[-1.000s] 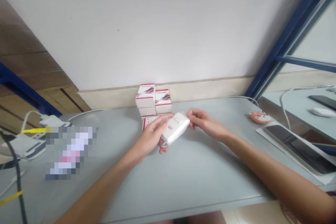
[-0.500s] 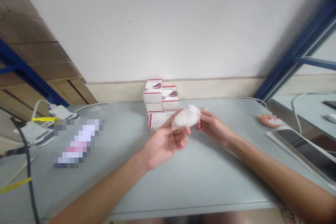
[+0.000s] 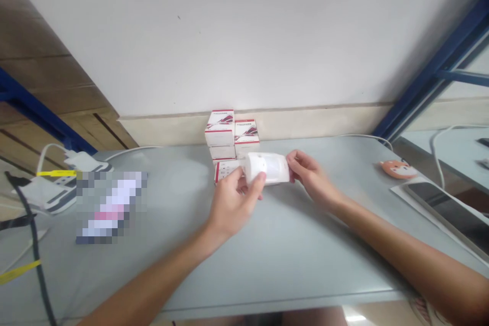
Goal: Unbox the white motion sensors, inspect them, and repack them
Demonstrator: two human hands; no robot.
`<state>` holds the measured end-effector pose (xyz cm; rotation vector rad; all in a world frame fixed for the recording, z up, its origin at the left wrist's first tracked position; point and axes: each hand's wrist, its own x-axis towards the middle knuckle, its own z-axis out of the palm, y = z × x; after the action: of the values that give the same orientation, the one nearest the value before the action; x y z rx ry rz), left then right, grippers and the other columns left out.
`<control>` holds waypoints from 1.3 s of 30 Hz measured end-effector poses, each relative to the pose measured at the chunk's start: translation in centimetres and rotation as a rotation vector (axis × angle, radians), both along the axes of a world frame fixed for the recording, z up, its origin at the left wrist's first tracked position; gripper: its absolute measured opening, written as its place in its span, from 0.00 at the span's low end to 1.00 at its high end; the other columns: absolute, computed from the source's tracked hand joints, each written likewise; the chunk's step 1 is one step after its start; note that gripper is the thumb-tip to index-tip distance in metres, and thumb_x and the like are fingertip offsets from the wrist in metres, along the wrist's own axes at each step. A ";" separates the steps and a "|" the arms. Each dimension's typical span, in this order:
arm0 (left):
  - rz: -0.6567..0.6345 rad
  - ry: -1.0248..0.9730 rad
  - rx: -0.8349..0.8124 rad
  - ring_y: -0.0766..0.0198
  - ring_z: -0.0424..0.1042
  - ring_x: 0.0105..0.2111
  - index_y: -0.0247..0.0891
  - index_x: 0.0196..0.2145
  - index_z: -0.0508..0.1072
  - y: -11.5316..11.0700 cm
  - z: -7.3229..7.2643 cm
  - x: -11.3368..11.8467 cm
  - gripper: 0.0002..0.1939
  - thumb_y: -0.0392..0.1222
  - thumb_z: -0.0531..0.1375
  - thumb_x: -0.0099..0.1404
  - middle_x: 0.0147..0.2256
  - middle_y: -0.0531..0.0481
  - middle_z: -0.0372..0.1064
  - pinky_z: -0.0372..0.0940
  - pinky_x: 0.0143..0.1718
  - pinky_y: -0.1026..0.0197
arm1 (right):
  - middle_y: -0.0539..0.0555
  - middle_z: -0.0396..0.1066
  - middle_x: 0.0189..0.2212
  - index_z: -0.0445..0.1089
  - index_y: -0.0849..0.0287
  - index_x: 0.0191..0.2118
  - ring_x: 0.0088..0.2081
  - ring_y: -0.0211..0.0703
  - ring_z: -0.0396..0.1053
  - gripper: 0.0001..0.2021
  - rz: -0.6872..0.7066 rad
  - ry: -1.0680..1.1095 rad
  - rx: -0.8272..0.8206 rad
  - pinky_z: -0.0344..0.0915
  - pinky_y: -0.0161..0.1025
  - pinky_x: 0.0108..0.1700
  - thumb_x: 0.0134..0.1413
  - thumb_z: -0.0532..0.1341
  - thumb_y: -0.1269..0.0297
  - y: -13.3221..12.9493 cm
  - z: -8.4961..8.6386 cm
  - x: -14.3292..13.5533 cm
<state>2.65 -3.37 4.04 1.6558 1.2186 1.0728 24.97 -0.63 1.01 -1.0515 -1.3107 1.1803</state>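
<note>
Left hand (image 3: 233, 202) pinching now, thumb in front, fingers behind, on the left end of a white motion sensor (image 3: 272, 168)! It lies between one and two o'clock from that hand, long axis nine to three. Right hand (image 3: 312, 175), equally near, fingertips closed at its right end, nine o'clock.

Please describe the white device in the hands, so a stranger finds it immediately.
On the grey table, find the stacked boxes by the wall. Just in front of them, the white device is held between the left hand and the right hand. Unlike the boxes, it has rounded edges and no visible red stripes.
</note>
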 end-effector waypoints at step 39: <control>-0.172 0.714 0.490 0.46 0.64 0.62 0.46 0.66 0.68 5.4 -1.6 -3.8 0.25 0.54 0.57 0.75 0.62 0.42 0.68 0.58 0.65 0.41 | 0.61 0.68 0.63 0.54 0.44 0.73 0.36 0.44 0.74 0.43 -0.165 -0.450 0.433 0.79 0.48 0.40 0.56 0.73 0.57 -0.6 1.3 0.1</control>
<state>-1.17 2.00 2.44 2.6192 1.2554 0.7150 25.11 -1.22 2.31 -1.1072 -1.6940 0.5098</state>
